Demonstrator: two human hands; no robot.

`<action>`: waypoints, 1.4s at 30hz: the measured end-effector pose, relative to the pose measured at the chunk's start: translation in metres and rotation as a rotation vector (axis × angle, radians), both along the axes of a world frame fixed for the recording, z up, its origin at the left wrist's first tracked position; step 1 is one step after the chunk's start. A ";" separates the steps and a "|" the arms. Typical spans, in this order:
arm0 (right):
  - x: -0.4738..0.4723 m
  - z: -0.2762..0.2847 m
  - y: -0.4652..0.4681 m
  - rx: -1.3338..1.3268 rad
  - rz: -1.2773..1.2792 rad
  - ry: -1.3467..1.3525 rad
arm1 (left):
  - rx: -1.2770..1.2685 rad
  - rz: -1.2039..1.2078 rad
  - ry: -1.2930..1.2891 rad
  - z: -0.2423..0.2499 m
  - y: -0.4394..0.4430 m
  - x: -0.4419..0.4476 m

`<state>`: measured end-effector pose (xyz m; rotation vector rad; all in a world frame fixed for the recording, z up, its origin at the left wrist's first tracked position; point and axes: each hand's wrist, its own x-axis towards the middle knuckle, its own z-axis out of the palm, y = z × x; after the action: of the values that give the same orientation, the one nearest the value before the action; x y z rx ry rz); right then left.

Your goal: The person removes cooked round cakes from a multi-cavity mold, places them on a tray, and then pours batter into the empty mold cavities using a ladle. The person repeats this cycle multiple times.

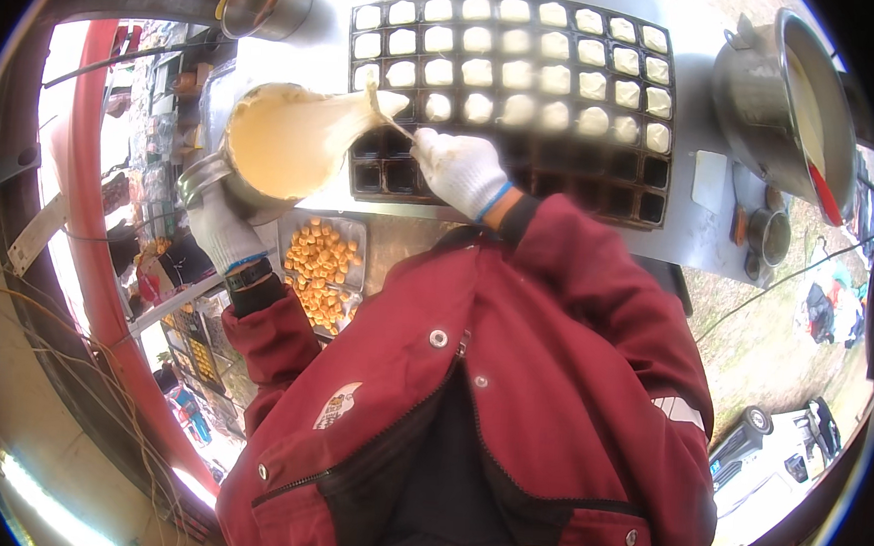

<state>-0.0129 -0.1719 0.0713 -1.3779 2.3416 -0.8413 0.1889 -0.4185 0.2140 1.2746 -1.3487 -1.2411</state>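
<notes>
My left hand (220, 228), in a white knit glove, grips the handle of a metal pitcher (257, 207). The pitcher is tilted to the right, and pale yellow batter (287, 144) runs out over its lip. In my gloved right hand (458, 168) is a thin utensil (395, 124), its batter-coated end at the stream by the lip. Both are over the left side of a dark baking mould (659, 193) with square cavities. Batter mounds (511, 43) fill the upper rows; the fourth row holds batter to the right of the stream. Dark, unfilled cavities (400, 177) show in the two nearest rows.
A large metal pot (744, 104) of batter with a red-handled utensil (825, 193) stands at right. A metal container (273, 8) is at upper left. Small golden cakes (323, 255) lie in trays below the pitcher. A small metal cup (769, 237) sits at the table's right end.
</notes>
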 end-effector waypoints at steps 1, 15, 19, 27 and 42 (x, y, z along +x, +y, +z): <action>0.001 -0.001 -0.007 -0.036 0.026 -0.009 | 0.000 0.020 -0.016 0.000 -0.003 0.003; 0.015 -0.003 -0.068 0.080 0.106 -0.076 | -0.103 0.077 -0.032 0.008 -0.029 0.042; 0.006 -0.004 -0.070 0.209 0.105 -0.106 | -0.137 0.096 -0.058 0.009 -0.037 0.057; 0.060 -0.001 -0.064 0.048 0.191 -0.063 | -0.115 0.157 -0.159 0.004 -0.051 0.092; 0.034 -0.001 -0.002 0.222 0.142 -0.138 | -0.200 -0.015 -0.235 0.004 -0.024 0.082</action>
<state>0.0209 -0.1738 0.0699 -1.3298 2.1314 -0.5954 0.2708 -0.4426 0.2178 1.2987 -1.6086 -0.9608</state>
